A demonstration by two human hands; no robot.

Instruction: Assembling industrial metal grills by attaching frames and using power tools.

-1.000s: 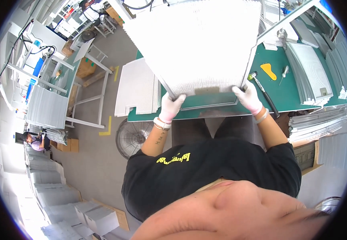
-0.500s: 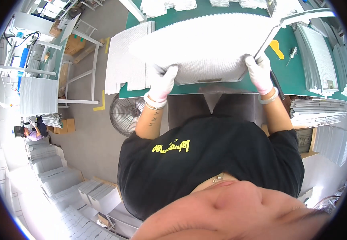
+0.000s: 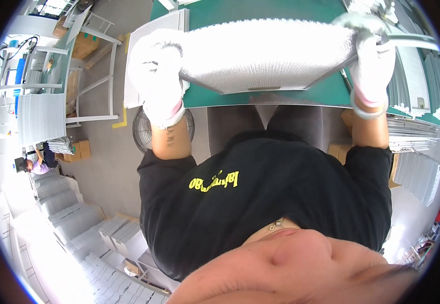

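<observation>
A white pleated filter panel (image 3: pixel 265 55) is held up between my gloved hands above the green tabletop (image 3: pixel 215 100), its near edge tilted toward me. My left hand (image 3: pixel 158 71) grips its left end with the fingers curled. At the opposite end, my right hand (image 3: pixel 374 63) is closed round the panel's edge; a pale strip stretches away to the right beside it, and its fingertips are blurred. Behind my left hand lies a white ridged sheet (image 3: pixel 173 21) on the table's left side. Below the right end of the panel a dark rod (image 3: pixel 345 78) partly shows.
More white panels (image 3: pixel 411 76) lie at the table's right side. A round floor fan (image 3: pixel 141 133) stands under the left front edge. Farther left are a stack of grey-white panels (image 3: pixel 42 116), a white-framed bench (image 3: pixel 111 81), cardboard boxes (image 3: pixel 80 150) and another person (image 3: pixel 40 166).
My hands have moved apart, from the panel's near edge to its two ends. The panel has moved slightly toward me, and the yellow tool at the right no longer shows.
</observation>
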